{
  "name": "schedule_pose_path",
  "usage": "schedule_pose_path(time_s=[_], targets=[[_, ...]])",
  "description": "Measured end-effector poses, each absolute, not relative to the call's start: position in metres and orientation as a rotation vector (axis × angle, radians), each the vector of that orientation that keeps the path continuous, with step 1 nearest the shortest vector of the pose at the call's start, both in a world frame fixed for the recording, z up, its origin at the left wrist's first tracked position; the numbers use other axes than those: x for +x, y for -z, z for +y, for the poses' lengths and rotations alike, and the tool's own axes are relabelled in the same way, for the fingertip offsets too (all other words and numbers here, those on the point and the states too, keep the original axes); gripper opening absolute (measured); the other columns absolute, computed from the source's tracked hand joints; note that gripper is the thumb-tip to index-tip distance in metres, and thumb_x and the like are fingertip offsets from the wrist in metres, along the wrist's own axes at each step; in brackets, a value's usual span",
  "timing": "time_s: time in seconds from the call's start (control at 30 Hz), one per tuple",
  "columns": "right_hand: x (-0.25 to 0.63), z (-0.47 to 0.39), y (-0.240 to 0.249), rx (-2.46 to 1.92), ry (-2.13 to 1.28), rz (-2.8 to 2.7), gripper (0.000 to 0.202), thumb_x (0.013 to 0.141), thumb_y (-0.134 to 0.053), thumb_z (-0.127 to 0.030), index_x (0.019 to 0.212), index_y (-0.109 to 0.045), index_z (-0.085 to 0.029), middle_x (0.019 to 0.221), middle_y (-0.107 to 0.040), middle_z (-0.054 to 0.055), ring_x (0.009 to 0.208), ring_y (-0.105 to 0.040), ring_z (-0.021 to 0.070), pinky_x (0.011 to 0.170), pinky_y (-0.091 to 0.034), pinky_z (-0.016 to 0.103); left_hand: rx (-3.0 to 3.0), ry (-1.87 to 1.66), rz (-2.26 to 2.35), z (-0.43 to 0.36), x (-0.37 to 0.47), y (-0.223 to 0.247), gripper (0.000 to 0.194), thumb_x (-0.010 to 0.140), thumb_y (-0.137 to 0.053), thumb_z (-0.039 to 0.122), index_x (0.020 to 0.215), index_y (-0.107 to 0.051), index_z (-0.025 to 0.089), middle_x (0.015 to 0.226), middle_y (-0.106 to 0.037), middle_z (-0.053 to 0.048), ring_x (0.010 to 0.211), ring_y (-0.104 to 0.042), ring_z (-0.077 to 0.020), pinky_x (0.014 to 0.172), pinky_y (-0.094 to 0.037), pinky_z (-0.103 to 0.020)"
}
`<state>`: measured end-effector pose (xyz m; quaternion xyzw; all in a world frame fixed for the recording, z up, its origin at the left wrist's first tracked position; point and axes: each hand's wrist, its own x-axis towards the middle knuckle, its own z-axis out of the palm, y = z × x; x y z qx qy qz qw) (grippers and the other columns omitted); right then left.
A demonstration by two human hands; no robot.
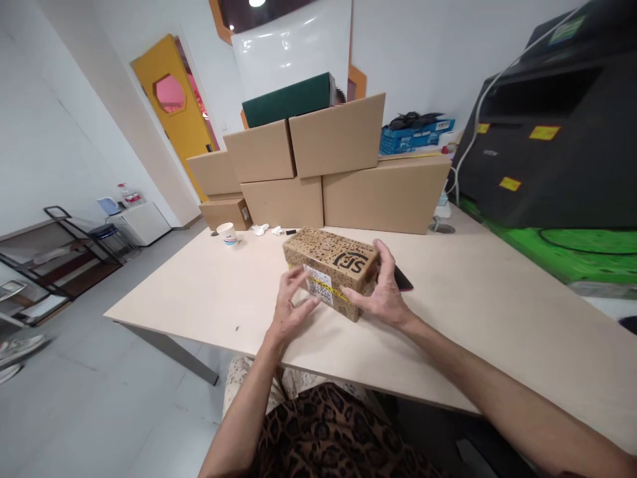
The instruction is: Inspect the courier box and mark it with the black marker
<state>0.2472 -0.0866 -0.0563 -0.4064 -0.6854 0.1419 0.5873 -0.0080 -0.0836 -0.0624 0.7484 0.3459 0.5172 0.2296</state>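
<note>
A brown cardboard box (328, 252) with dark speckles and a black printed logo sits on the pale table (199, 292). Its near side carries a white label and a yellow strip. My right hand (382, 285) grips the box's right end, with the thumb on the near side and fingers at the top corner. At the box's near left side is my left hand (293, 304), fingers apart and slightly curled beside the label. A dark flat object (403, 279) lies partly hidden behind my right hand.
Stacked cardboard boxes (283, 202) line the table's far edge, with a green box (288, 101) on top. A paper cup (227, 234) and crumpled tissues (260, 230) stand before them. A large black machine (542, 153) is at the right, above a green surface (547, 252).
</note>
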Motion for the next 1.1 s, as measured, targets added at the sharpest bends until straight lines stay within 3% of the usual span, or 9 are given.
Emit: schedule_pose_path(time_s=[0.17, 0.3, 0.43, 0.5, 0.6, 0.7, 0.8, 0.97, 1.1], targets=[[0.270, -0.077, 0.044, -0.712, -0.803, -1.690, 0.125, 0.076, -0.086, -0.050, 0.168, -0.002, -0.033, 0.178, -0.009, 0.014, 0.165, -0.015, 0.0373, 0.133, -0.018, 0.056, 1.628, -1.651, 1.146, -0.072, -0.032, 0.062, 0.128, 0.070, -0.092, 0.060, 0.170, -0.016, 0.036, 0.178, -0.012, -0.011, 0.166, -0.009, -0.0409, 0.135, -0.016, -0.057], [0.277, -0.076, 0.031, -0.618, -1.046, -1.738, 0.123, 0.078, -0.086, -0.046, 0.170, -0.005, -0.034, 0.180, -0.014, 0.011, 0.166, -0.015, 0.0341, 0.134, -0.011, 0.055, 1.456, -1.492, 0.893, -0.062, -0.043, 0.053, 0.142, 0.061, -0.094, 0.065, 0.170, -0.010, 0.031, 0.175, -0.028, -0.016, 0.163, -0.024, -0.0432, 0.133, -0.023, -0.057], [0.280, -0.074, 0.027, -0.573, -1.162, -1.710, 0.121, 0.074, -0.085, -0.045, 0.170, -0.013, -0.037, 0.181, -0.016, 0.005, 0.167, -0.014, 0.0303, 0.135, -0.012, 0.053, 1.434, -1.354, 0.745, -0.059, -0.042, 0.045, 0.142, 0.057, -0.099, 0.054, 0.170, -0.016, 0.027, 0.165, -0.046, -0.019, 0.151, -0.045, -0.0444, 0.126, -0.035, -0.060], [0.282, -0.070, 0.027, -0.585, -1.170, -1.600, 0.109, 0.074, -0.082, -0.048, 0.167, -0.025, -0.038, 0.180, -0.022, 0.004, 0.166, -0.017, 0.0288, 0.133, -0.020, 0.052, 1.423, -1.359, 0.732, -0.060, -0.042, 0.043, 0.138, 0.058, -0.100, 0.048, 0.169, -0.020, 0.026, 0.159, -0.054, -0.019, 0.146, -0.052, -0.0432, 0.124, -0.039, -0.061], [0.291, -0.058, 0.029, -0.767, -1.093, -1.329, 0.080, 0.079, -0.073, -0.055, 0.151, -0.049, -0.031, 0.167, -0.047, 0.011, 0.152, -0.047, 0.0315, 0.120, -0.044, 0.053, 1.397, -1.423, 0.721, -0.064, -0.044, 0.042, 0.131, 0.057, -0.101, 0.041, 0.165, -0.029, 0.025, 0.149, -0.064, -0.018, 0.139, -0.060, -0.0412, 0.119, -0.045, -0.059], [0.304, -0.044, 0.034, -1.168, -0.843, -1.268, 0.050, 0.081, -0.071, -0.055, 0.119, -0.069, -0.022, 0.125, -0.075, 0.014, 0.112, -0.071, 0.0308, 0.096, -0.057, 0.047, 1.362, -1.503, 0.734, -0.071, -0.048, 0.040, 0.124, 0.056, -0.101, 0.037, 0.161, -0.035, 0.024, 0.143, -0.068, -0.016, 0.134, -0.064, -0.0396, 0.115, -0.050, -0.055], [0.310, -0.037, 0.041, -1.533, -0.502, -1.559, 0.023, 0.087, -0.064, -0.043, 0.087, -0.071, -0.021, 0.091, -0.077, 0.010, 0.087, -0.070, 0.0264, 0.084, -0.053, 0.039, 1.334, -1.543, 0.752, -0.077, -0.049, 0.037, 0.119, 0.056, -0.100, 0.037, 0.158, -0.040, 0.024, 0.139, -0.071, -0.015, 0.131, -0.066, -0.0396, 0.110, -0.054, -0.054], [0.288, -0.043, 0.051, -1.811, -0.311, -1.919, 0.021, 0.094, -0.062, -0.036, 0.084, -0.070, -0.020, 0.105, -0.077, 0.015, 0.103, -0.070, 0.0285, 0.087, -0.047, 0.036, 1.373, -1.520, 0.738, -0.084, -0.047, 0.032, 0.108, 0.059, -0.099, 0.040, 0.152, -0.048, 0.022, 0.133, -0.074, -0.016, 0.132, -0.065, -0.0402, 0.113, -0.052, -0.056], [0.274, -0.042, 0.055, -1.849, -0.442, -1.821, 0.013, 0.083, -0.072, -0.027, 0.074, -0.066, -0.019, 0.095, -0.076, 0.018, 0.103, -0.071, 0.0327, 0.085, -0.047, 0.038, 1.380, -1.523, 0.734, -0.085, -0.046, 0.030, 0.108, 0.059, -0.099, 0.041, 0.152, -0.048, 0.022, 0.133, -0.074, -0.015, 0.134, -0.064, -0.0398, 0.116, -0.049, -0.057]])
